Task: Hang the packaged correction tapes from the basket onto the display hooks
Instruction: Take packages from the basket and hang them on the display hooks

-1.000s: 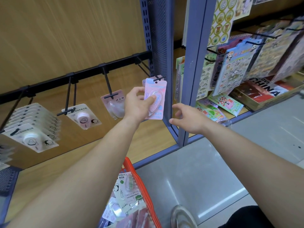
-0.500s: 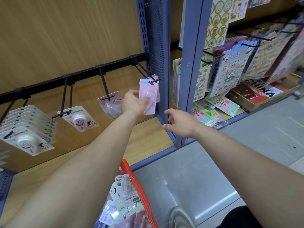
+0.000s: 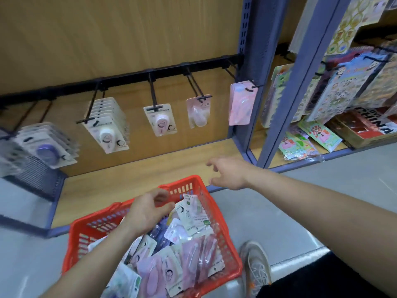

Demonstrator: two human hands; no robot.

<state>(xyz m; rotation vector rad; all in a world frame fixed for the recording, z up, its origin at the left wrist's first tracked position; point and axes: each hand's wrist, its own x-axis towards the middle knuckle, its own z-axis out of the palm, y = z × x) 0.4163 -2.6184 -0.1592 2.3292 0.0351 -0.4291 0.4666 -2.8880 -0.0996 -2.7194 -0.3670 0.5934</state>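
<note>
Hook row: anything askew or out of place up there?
Mostly tidy. The pink pack on the rightmost hook hangs at the very tip, tilted, right against the blue upright. Other packs hang further back on their hooks. The red basket holds a loose jumble of packs; both hands are empty.

Sticker sheets [image 3: 335, 91], mesh bin [image 3: 36, 179], shoe [image 3: 256, 267]

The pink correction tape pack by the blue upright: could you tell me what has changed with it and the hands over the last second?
The left hand let go of the pink pack, now hanging on the rightmost hook, and dropped over the red basket, empty. The right hand lowered, open. The other hung packs are unchanged.
</note>
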